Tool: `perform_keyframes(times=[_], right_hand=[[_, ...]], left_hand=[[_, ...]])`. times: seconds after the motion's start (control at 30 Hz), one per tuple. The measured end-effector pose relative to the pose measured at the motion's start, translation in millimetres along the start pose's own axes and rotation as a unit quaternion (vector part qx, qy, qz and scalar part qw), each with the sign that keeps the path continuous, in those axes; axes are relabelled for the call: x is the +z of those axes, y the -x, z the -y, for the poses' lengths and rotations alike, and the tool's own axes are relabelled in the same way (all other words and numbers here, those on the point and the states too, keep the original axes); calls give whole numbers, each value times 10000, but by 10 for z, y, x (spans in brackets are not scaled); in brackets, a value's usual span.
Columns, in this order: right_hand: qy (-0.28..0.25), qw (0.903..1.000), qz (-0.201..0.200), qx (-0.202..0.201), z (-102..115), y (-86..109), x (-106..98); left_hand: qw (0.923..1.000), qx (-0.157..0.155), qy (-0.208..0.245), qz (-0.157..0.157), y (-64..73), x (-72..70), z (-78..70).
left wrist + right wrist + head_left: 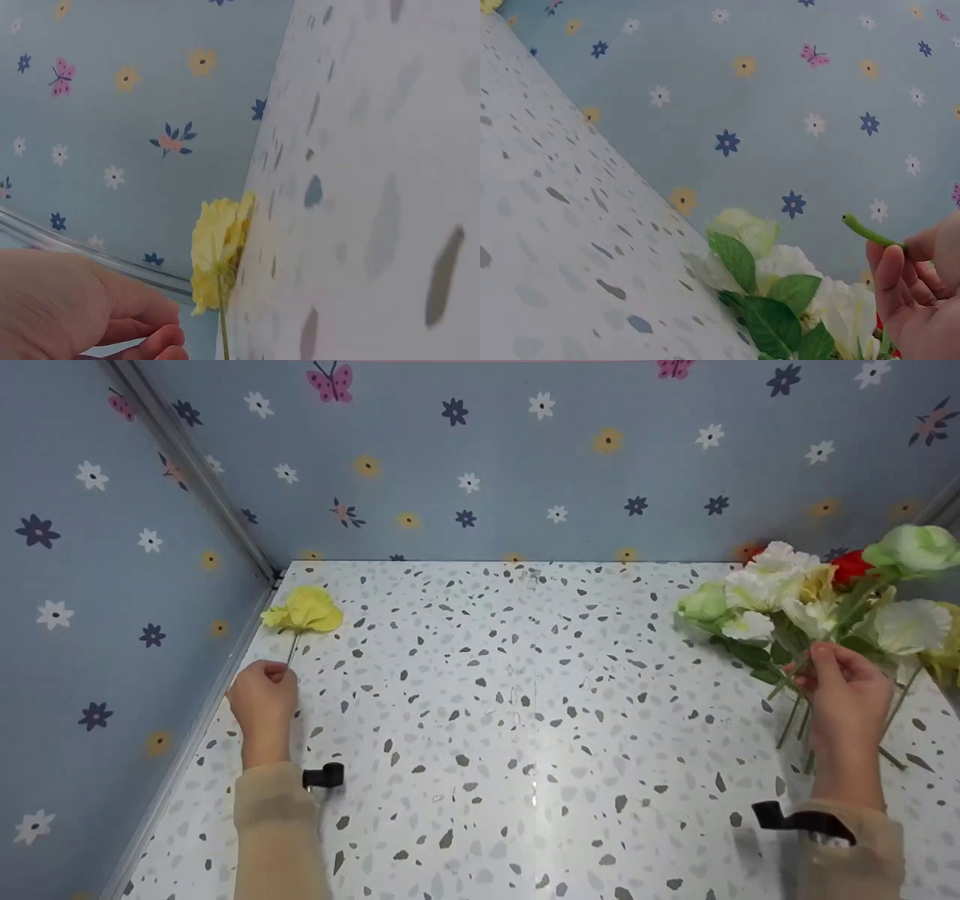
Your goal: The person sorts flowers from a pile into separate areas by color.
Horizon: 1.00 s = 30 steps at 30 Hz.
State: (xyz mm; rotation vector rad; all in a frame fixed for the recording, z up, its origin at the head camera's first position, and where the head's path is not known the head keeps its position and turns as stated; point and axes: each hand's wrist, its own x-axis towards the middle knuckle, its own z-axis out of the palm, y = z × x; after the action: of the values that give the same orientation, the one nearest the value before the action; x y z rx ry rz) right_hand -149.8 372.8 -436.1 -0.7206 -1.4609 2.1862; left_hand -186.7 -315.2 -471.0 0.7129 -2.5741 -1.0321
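In the head view, a yellow flower [306, 610] lies at the table's far left corner. My left hand [264, 694] is low beside its thin stem, fingers loosely curled. In the left wrist view, the stem runs just past the fingertips of the left hand [97, 307], with a gap between them. At the right, my right hand [851, 701] pinches a green flower stem [870, 231] between thumb and fingers; its cut end sticks out. The stem leads up towards a pale green flower [916, 547]. Around and behind that hand is a bunch of white flowers [772, 574] with green leaves.
Red flowers [851, 568] and a yellow flower [949, 649] show in the bunch, several stems pointing towards the front. The white speckled table [510, 697] lies between the hands. Patterned blue panels [495, 465] stand along its back and left edges.
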Motion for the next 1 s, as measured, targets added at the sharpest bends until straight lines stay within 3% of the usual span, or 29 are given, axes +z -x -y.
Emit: perform_keyframes(times=[0.17, 0.4, 0.5, 0.63, 0.7, 0.77, 0.9, 1.0], right_hand=[[-444, 9964, 715, -133, -175, 119, 309], [318, 9823, 1750, -587, -588, 398, 745], [799, 9702, 2134, -828, -795, 556, 902], [1080, 9547, 2612, -935, -1023, 803, 1076], [1049, 9496, 2833, -839, -1106, 932, 1151], [1056, 9442, 3040, -703, -1174, 1066, 1213], [1308, 9292, 3419, -516, -1270, 1291, 1297], [1590, 9142, 3689, -535, -1329, 1411, 1330]], left_hand=[[9958, 568, 711, -44, 161, 193, -386], [9804, 1205, 1485, 464, 592, 686, -938], [9654, 1694, 1814, 806, 867, 911, -1138], [9355, 2454, 2193, 1286, 1236, 1127, -1330], [9229, 2682, 2345, 1459, 1382, 1198, -1390], [9122, 2785, 2502, 1667, 1499, 1243, -1431], [8931, 2701, 2781, 2281, 1646, 1274, -1475], [8862, 2605, 2825, 2586, 1693, 1267, -1485]])
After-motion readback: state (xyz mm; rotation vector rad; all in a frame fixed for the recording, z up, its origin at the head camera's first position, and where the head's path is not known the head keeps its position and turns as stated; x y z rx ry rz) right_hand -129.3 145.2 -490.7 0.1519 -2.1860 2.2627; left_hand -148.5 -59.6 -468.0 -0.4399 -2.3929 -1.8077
